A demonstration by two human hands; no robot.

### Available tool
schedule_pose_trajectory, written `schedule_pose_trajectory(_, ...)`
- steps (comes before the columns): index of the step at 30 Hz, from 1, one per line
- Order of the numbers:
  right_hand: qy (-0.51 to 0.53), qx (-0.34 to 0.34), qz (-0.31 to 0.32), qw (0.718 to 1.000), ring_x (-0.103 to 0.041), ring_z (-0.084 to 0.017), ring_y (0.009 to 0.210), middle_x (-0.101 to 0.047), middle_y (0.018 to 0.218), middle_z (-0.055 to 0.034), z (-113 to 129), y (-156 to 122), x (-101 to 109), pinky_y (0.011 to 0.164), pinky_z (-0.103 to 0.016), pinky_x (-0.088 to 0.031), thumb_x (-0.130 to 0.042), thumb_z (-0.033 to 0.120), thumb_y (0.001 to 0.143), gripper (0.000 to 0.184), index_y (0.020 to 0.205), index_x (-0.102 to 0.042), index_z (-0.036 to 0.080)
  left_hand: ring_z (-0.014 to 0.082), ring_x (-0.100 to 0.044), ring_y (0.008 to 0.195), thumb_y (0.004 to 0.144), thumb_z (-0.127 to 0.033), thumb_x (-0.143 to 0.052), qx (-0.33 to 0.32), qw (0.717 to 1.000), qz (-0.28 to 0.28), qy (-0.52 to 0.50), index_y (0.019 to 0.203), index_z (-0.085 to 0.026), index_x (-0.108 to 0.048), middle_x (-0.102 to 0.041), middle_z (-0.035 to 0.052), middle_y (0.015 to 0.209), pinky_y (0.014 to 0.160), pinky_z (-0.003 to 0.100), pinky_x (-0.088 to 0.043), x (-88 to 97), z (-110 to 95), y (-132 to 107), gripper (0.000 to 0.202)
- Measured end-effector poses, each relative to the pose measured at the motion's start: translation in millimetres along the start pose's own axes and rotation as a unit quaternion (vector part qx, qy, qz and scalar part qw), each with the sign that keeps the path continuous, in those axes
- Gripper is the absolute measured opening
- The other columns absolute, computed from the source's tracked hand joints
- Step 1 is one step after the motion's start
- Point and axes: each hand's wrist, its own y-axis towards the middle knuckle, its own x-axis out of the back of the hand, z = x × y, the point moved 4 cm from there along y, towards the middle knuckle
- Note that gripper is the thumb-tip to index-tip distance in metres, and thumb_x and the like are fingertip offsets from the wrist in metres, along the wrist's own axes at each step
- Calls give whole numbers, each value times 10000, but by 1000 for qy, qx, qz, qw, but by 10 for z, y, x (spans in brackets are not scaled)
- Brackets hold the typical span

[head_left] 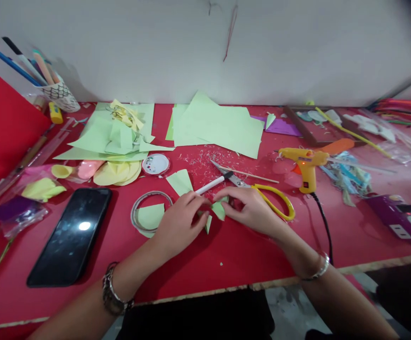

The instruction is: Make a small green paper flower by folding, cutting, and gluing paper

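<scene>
Close together above the red table, my left hand (180,223) and my right hand (253,210) both grip a small piece of pale green paper (220,210), which looks folded. My right thumb and fingers pinch its upper part. The left fingers curl around its other side and partly hide it. Just behind the hands lie a white marker (212,184) with a dark cap and scissors (274,204) with yellow handles. Another green paper piece (180,181) rests beyond my left hand. A roll of tape (133,218) sits to its left with green paper inside.
A black phone (69,236) lies at left, near stacked green sheets (81,151). More green sheets (219,123) are at the back. At right a yellow glue gun (306,167) trails a black cord past a purple box (396,217). A pen cup (61,96) stands back left.
</scene>
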Motion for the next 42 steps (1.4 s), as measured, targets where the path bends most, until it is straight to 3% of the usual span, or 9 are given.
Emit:
schedule_pose_trajectory(3, -35, -4, -5, 999, -367, -48, 419, -500, 551, 61, -19, -14, -10, 464, -173, -309, -473, 120, 743, 165, 867, -566, 175, 202, -524, 928, 791, -242, -520, -17, 998, 41, 44, 930, -187, -554, -529, 57, 1006, 800, 346, -444, -72, 16, -7, 153)
schedule_pose_trajectory(7, -58, 28, 8, 998, -380, -53, 453, -503, 579, 45, -34, -22, -50, 490, -176, -312, -460, 122, 750, 151, 849, -564, 168, 193, -534, 896, 796, -224, -524, -9, 997, 74, 34, 949, -181, -542, -522, 57, 998, 755, 326, -462, -117, 46, -11, 160)
schedule_pose_trajectory(12, -64, 30, 14, 997, -432, -69, 511, -561, 635, 13, -40, -17, -66, 526, -187, -336, -464, 151, 772, 136, 843, -578, 169, 170, -544, 897, 800, -151, -489, -5, 998, 62, -22, 977, -190, -525, -507, 52, 1030, 758, 294, -468, -112, 51, -12, 185)
schedule_pose_trajectory(18, 48, 12, 95, 994, -451, -65, 520, -572, 673, 11, 43, -25, -93, 517, -174, -382, -500, 164, 759, 173, 908, -588, 163, 181, -535, 908, 797, -162, -498, -9, 998, 42, -38, 960, -186, -499, -513, 56, 1001, 781, 321, -460, -102, 49, 3, 165)
schedule_pose_trajectory(22, 59, 13, 129, 990, -512, -87, 617, -596, 758, -11, 19, -35, -126, 589, -199, -423, -466, 120, 761, 242, 975, -572, 162, 187, -541, 925, 794, -146, -494, 2, 998, 45, -45, 969, -188, -498, -515, 58, 1018, 784, 325, -464, -100, 48, 0, 179)
schedule_pose_trajectory(25, 32, 21, 118, 992, -498, -87, 611, -565, 737, -5, -26, -20, -137, 593, -207, -415, -461, 110, 780, 195, 922, -585, 160, 194, -530, 992, 801, -141, -487, 3, 998, 36, -49, 1075, -212, -452, -505, 62, 1085, 832, 344, -453, -95, 49, -12, 286)
schedule_pose_trajectory(31, 15, 29, 69, 997, -514, -132, 850, -529, 928, -54, -20, 23, -70, 764, -258, -417, -480, 182, 831, 96, 813, -573, 167, 206, -513, 1047, 789, -115, -490, 13, 998, 36, -56, 1160, -223, -397, -482, 76, 1167, 872, 362, -443, -96, 59, -25, 398)
schedule_pose_trajectory(39, 33, -63, 48, 996, -486, -99, 613, -517, 679, 14, -60, 6, -95, 593, -215, -385, -371, 255, 890, 170, 788, -484, 179, 205, -516, 1059, 783, -103, -481, 19, 998, 40, -43, 1183, -220, -401, -477, 80, 1195, 880, 355, -447, -79, 44, -15, 424)
schedule_pose_trajectory(42, 61, -88, 35, 994, -498, -97, 589, -517, 674, 16, -89, -6, -118, 574, -214, -401, -415, 254, 862, 125, 785, -479, 180, 199, -521, 1054, 780, -102, -486, 18, 998, 45, -34, 1190, -202, -399, -507, 83, 1175, 884, 351, -446, -76, 49, -12, 431)
